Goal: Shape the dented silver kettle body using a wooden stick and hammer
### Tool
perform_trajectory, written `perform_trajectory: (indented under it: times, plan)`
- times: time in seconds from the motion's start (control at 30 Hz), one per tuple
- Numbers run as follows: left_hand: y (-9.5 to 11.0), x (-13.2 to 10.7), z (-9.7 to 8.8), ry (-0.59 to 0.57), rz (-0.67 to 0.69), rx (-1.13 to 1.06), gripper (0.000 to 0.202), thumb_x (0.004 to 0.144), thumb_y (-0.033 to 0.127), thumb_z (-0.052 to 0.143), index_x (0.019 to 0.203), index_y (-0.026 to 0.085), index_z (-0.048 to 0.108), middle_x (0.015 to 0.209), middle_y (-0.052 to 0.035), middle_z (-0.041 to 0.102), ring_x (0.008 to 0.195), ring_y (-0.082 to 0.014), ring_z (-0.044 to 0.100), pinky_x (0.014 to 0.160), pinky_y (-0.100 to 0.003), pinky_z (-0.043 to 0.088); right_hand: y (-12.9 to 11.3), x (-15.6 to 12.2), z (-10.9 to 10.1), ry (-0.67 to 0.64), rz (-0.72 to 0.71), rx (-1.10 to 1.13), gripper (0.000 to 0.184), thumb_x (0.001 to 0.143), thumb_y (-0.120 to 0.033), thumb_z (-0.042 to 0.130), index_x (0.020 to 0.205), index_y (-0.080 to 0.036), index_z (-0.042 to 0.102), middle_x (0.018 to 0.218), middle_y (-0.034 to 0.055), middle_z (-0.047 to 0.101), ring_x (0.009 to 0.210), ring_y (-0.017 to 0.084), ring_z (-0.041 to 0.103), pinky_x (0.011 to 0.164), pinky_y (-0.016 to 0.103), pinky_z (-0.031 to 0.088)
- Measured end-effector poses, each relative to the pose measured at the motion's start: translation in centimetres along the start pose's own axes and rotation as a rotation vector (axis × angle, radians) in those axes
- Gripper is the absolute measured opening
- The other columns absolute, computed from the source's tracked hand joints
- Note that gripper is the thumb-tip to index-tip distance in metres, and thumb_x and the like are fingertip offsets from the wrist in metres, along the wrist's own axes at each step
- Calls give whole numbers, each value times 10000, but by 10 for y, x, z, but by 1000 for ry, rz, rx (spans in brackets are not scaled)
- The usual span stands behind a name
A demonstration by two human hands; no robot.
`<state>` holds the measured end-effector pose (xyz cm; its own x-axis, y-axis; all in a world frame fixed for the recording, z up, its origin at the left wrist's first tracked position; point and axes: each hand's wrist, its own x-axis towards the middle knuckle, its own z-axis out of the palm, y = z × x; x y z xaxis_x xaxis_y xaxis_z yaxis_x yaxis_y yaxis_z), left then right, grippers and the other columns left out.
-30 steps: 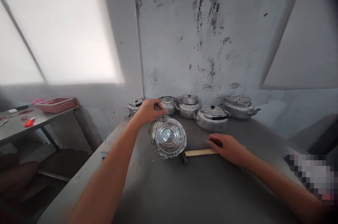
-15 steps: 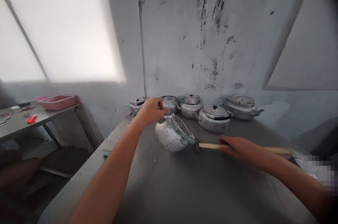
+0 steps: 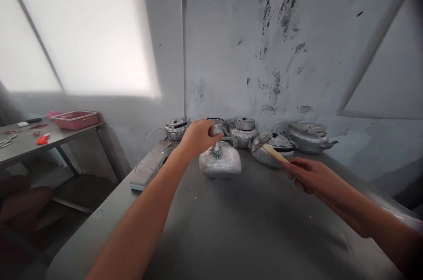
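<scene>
My left hand (image 3: 201, 134) is closed at the top of a dented silver-coloured metal kettle (image 3: 221, 165), which has green-and-white cord wound on it. The fingers hide the exact spot where they grip. The kettle is tipped over, its broad side towards me, close above or touching the table; I cannot tell which. In my right hand (image 3: 306, 174) is a hammer (image 3: 276, 154), held by its pale wooden handle. Its dark head is raised and angled up to the left, apart from the held kettle and in front of a lidded one in my view.
Several metal kettles (image 3: 309, 137) stand in a row along the table's back, near the stained wall. A pale flat case (image 3: 145, 170) with cables lies at the left edge of the grey table (image 3: 231, 231). A pink basket (image 3: 76, 120) sits on the side table.
The kettle has turned in my left hand, showing a different side. My right hand has raised the hammer; its head has moved up, to the right and away from the kettle.
</scene>
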<state>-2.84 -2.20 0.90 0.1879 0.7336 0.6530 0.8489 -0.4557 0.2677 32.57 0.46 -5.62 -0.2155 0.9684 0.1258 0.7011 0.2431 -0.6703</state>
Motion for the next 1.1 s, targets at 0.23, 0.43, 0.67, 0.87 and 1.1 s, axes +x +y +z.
perform_trajectory:
  times: [0.23, 0.43, 0.67, 0.87, 1.1]
  plan:
    - [-2, 0, 8, 30, 20, 72, 453, 906, 317, 580, 604, 209, 260, 569, 23, 363, 546, -141, 333, 576, -309, 258, -10, -3, -1, -34, 225, 438, 395, 838, -597, 655, 882, -215, 561, 714, -30, 483, 545, 91, 402, 488, 276, 318]
    - [0, -1, 7, -6, 15, 92, 540, 928, 367, 542, 565, 208, 175, 528, 26, 236, 515, -132, 207, 553, -312, 204, -14, -5, -2, -45, 242, 425, 399, 831, -599, 654, 857, -209, 574, 746, -17, 503, 557, 94, 416, 485, 276, 321]
    - [5, -1, 9, -43, -28, 128, 571, 945, 430, 508, 527, 204, 190, 498, 29, 202, 494, -120, 164, 534, -301, 204, -16, -7, 0, -72, 241, 411, 369, 832, -570, 659, 823, -209, 581, 738, -26, 490, 561, 95, 422, 491, 273, 323]
    - [8, -2, 5, -69, -47, 352, 576, 937, 534, 489, 466, 203, 468, 477, -13, 370, 471, -141, 317, 530, -310, 267, -24, -12, 0, -69, 254, 391, 354, 830, -546, 650, 805, -199, 586, 761, -18, 498, 566, 94, 424, 500, 277, 328]
    - [21, -4, -12, -178, -161, 637, 583, 968, 582, 426, 846, 133, 777, 661, -136, 633, 693, -310, 646, 658, -381, 441, -27, -10, 2, -88, 280, 361, 375, 835, -549, 642, 724, -200, 557, 661, -22, 465, 554, 105, 416, 507, 277, 326]
